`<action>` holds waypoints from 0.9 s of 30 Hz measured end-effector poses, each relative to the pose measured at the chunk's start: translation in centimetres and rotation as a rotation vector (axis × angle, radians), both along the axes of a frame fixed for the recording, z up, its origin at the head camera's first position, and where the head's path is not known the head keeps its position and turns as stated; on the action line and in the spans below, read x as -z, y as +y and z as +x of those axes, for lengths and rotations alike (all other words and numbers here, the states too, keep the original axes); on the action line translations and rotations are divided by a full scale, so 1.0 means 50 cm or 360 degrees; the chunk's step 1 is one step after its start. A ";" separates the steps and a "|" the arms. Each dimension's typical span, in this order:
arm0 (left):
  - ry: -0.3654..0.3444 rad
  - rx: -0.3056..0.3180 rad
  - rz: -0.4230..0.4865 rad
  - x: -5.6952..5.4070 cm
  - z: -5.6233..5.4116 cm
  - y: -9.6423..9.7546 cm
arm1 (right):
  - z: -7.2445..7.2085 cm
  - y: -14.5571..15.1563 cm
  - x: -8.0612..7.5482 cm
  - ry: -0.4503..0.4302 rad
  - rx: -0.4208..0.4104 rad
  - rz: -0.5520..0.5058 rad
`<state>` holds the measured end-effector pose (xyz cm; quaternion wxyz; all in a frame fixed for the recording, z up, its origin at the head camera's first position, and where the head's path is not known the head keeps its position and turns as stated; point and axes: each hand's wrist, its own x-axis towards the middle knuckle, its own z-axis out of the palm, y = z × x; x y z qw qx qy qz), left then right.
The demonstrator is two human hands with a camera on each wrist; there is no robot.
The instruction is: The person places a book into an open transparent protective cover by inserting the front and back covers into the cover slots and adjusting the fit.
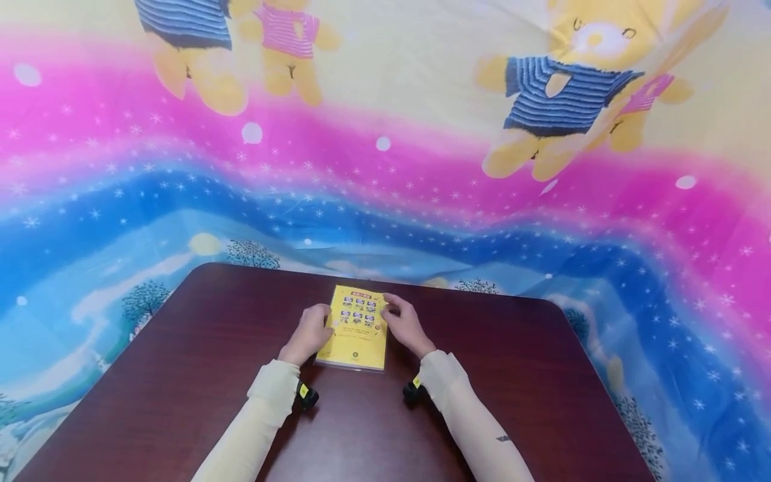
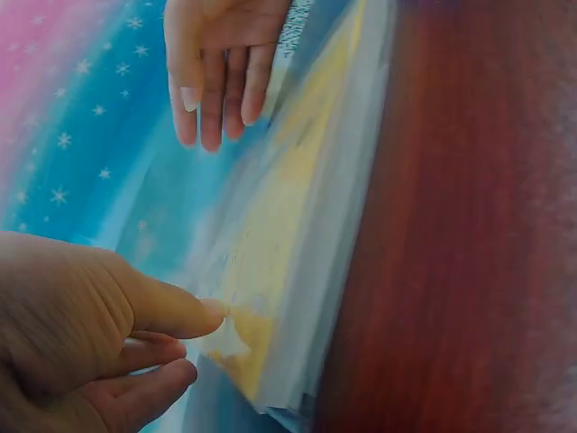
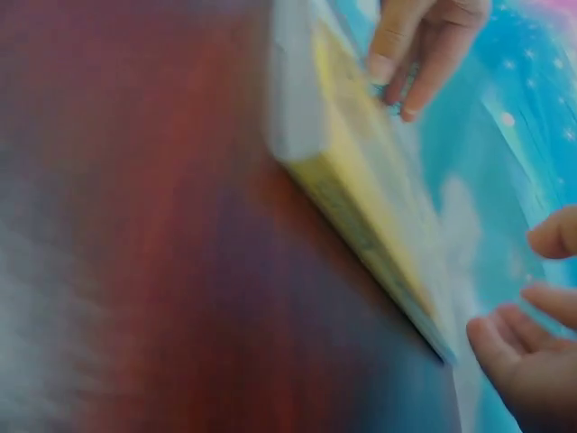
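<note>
A yellow book [image 1: 354,338], its cover printed with several small pictures, lies on the dark table between the two hands. Its pale page edges [image 2: 338,234] show in the left wrist view, and its printed spine [image 3: 361,230] in the right wrist view. My left hand [image 1: 308,333] holds the book's left edge, with the thumb on the cover and the other fingers curled beside the edge. Near the upper right corner is my right hand [image 1: 408,324]; in the right wrist view its loosely bent fingers [image 3: 494,347] stand apart from the book.
The dark reddish-brown table [image 1: 181,375] has rounded far corners. Behind it hangs a colourful cloth [image 1: 385,181] printed with bears and snowflakes. A black wrist camera [image 1: 307,396] sits on the left wrist, and another black camera [image 1: 413,391] on the right.
</note>
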<state>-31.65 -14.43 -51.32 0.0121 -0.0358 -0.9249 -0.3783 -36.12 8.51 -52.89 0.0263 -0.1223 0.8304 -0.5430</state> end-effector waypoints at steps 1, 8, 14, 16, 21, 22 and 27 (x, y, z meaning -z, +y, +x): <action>-0.0016 0.0021 -0.0016 0.002 0.002 0.002 | -0.005 0.001 0.001 0.0002 0.0042 -0.0003; -0.0070 0.0152 -0.0151 0.009 0.007 0.018 | -0.024 0.005 -0.004 -0.0267 0.0131 0.0008; 0.0000 0.0262 -0.0295 0.010 0.010 0.036 | -0.041 0.010 -0.008 -0.0483 0.0132 -0.0077; 0.0028 0.0268 -0.0337 0.011 0.011 0.042 | -0.045 0.012 -0.010 -0.0513 0.0136 -0.0073; 0.0054 0.0263 -0.0392 0.018 0.015 0.048 | -0.051 0.014 -0.009 -0.0541 0.0126 -0.0099; 0.0053 0.0261 -0.0402 0.019 0.017 0.048 | -0.051 0.014 -0.008 -0.0551 0.0105 -0.0119; 0.0064 0.0270 -0.0429 0.013 0.020 0.044 | -0.053 0.013 0.004 -0.0620 -0.0043 -0.0223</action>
